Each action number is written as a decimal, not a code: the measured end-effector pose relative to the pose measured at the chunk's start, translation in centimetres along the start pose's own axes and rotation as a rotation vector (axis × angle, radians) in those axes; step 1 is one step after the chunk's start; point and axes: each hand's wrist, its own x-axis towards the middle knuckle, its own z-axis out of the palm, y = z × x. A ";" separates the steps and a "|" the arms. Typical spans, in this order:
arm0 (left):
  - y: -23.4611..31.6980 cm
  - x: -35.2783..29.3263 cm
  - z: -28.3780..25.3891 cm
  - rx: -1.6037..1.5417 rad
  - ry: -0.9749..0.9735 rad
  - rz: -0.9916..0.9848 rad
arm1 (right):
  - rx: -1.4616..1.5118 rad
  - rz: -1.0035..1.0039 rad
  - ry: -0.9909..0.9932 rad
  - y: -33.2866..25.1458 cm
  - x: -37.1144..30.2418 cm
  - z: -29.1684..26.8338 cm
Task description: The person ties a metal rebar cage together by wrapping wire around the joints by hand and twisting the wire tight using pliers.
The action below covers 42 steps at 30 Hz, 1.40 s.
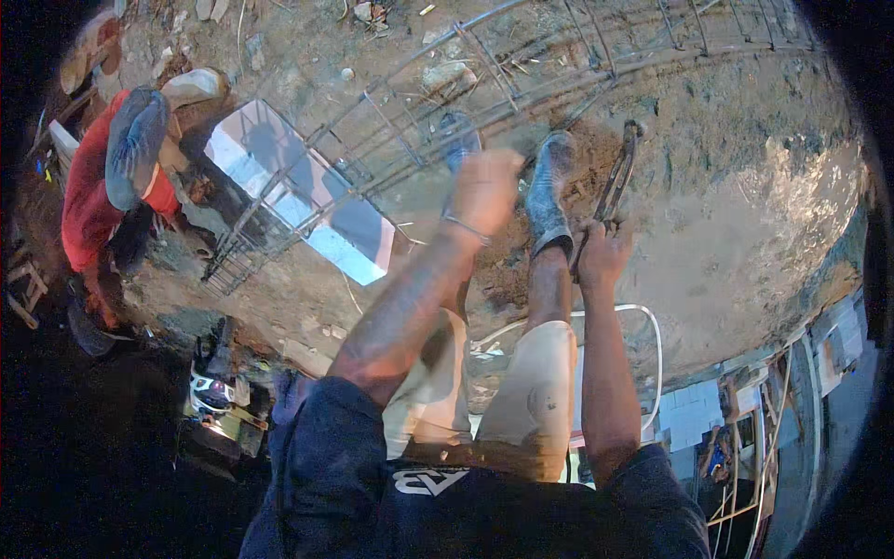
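Observation:
My left hand (489, 191) is curled closed, blurred, beside the near edge of a long rebar cage (396, 130). Whatever its fingers hold, if anything, I cannot make out. To the right, my right hand (603, 252) grips the lower end of a long dark metal tool (616, 182) shaped like pincers. The tool points away from me, over the soil just right of my right boot (551, 177). My left boot (460, 140) is partly hidden behind the left hand. The cage's bars run from lower left to the upper right.
A white rectangular block (349, 242) lies on the ground, under or behind the cage's left end. At the far left a person in red (88, 205) bends low. A pale hose-like loop (657, 345) curves beside my right forearm. Stones and debris (447, 79) dot the soil beyond.

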 end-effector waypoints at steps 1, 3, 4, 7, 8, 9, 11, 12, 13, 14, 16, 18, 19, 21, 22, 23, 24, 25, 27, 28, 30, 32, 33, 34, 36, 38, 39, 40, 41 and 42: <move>2.0 -0.5 0.3 0.092 -0.052 0.034 | 0.144 0.178 -0.063 -1.4 0.0 -0.4; 2.6 1.6 -1.9 0.082 -0.008 0.076 | 0.013 0.023 -0.045 -0.1 0.9 -1.5; -0.8 1.9 -3.2 0.071 0.078 -0.044 | -0.071 -0.137 -0.052 -0.5 0.8 -0.9; -2.2 0.2 0.4 0.291 0.120 0.296 | 0.311 0.266 -0.116 -0.4 0.7 0.0; 1.3 0.8 0.5 0.161 0.116 0.236 | 0.295 0.269 -0.098 0.7 1.1 -0.3; 4.1 0.9 -0.2 0.043 0.107 0.157 | 0.096 0.164 -0.106 2.3 1.1 -0.8; 2.0 1.6 -2.0 -0.133 0.199 0.052 | -0.072 0.041 -0.139 3.4 0.5 -0.2; -1.6 0.1 -0.7 0.069 0.205 0.075 | -0.058 -0.021 -0.050 3.0 -0.1 0.9; -3.6 -0.3 0.3 0.258 0.206 0.102 | -0.054 -0.082 0.051 2.9 -0.1 1.5; 0.1 -2.4 4.0 0.210 0.275 0.126 | -0.084 -0.089 0.085 3.7 1.2 0.8; 1.8 0.1 1.2 0.043 0.204 0.086 | -0.041 -0.111 -0.035 2.5 -0.2 -0.1; 1.2 2.2 -0.3 -0.140 0.137 -0.089 | 0.097 0.094 -0.114 2.0 -0.2 -0.7; -2.0 0.6 1.7 -0.301 0.155 -0.255 | 0.245 0.300 -0.190 1.2 -0.4 0.0; -0.6 -2.6 4.8 -0.025 0.296 0.045 | 0.086 0.230 -0.103 -1.8 0.3 -0.1; 2.1 -1.0 4.1 -0.020 0.237 0.036 | 0.095 0.148 -0.088 -0.3 0.7 -0.4; 4.5 -0.5 2.6 0.003 0.174 0.000 | 0.106 0.082 -0.103 0.6 0.1 -1.3; 5.2 -0.9 0.9 0.021 0.172 -0.023 | 0.111 0.095 -0.129 0.3 -0.8 -1.9; 5.1 0.1 -0.7 0.010 0.176 -0.039 | 0.018 -0.074 -0.197 -0.1 -0.3 -2.0; 4.0 0.0 -1.7 0.010 0.176 -0.061 | -0.071 -0.234 -0.269 -2.1 0.2 -2.4; 3.1 -1.5 -1.7 -0.017 0.175 -0.114 | 0.178 0.006 -0.442 -4.3 -0.2 -2.9; 2.6 -2.3 -2.0 -0.052 0.173 -0.157 | 0.424 0.246 -0.595 -5.8 -0.7 -3.0; 2.2 -2.4 -2.6 -0.099 0.161 -0.095 | 0.612 0.454 -0.797 -6.0 -1.2 -2.5; 2.1 -2.4 -2.6 -0.103 0.158 -0.094 | 0.609 0.456 -0.793 -6.3 -1.4 -2.2; 1.9 -2.4 -2.8 -0.067 0.122 -0.104 | 0.708 0.530 -0.766 -6.8 -1.7 -1.7; 1.9 -2.5 -2.9 -0.030 0.088 -0.112 | 0.808 0.601 -0.736 -7.9 -1.9 -1.3; 1.8 -2.7 -3.1 -0.010 0.107 -0.084 | 0.746 0.613 -0.760 -8.9 -2.1 -1.2; 2.1 -2.7 -3.3 -0.014 0.105 -0.083 | 0.743 0.612 -0.757 -8.8 -2.1 -1.2; 2.5 -2.6 -3.5 -0.042 0.098 -0.079 | 0.607 0.576 -0.784 -8.6 -2.1 -1.2; 2.9 -2.6 -3.7 -0.070 0.091 -0.075 | 0.469 0.538 -0.808 -8.5 -2.1 -1.3; 3.7 -2.8 -3.6 -0.074 0.094 -0.072 | 0.467 0.534 -0.806 -8.8 -1.9 -1.4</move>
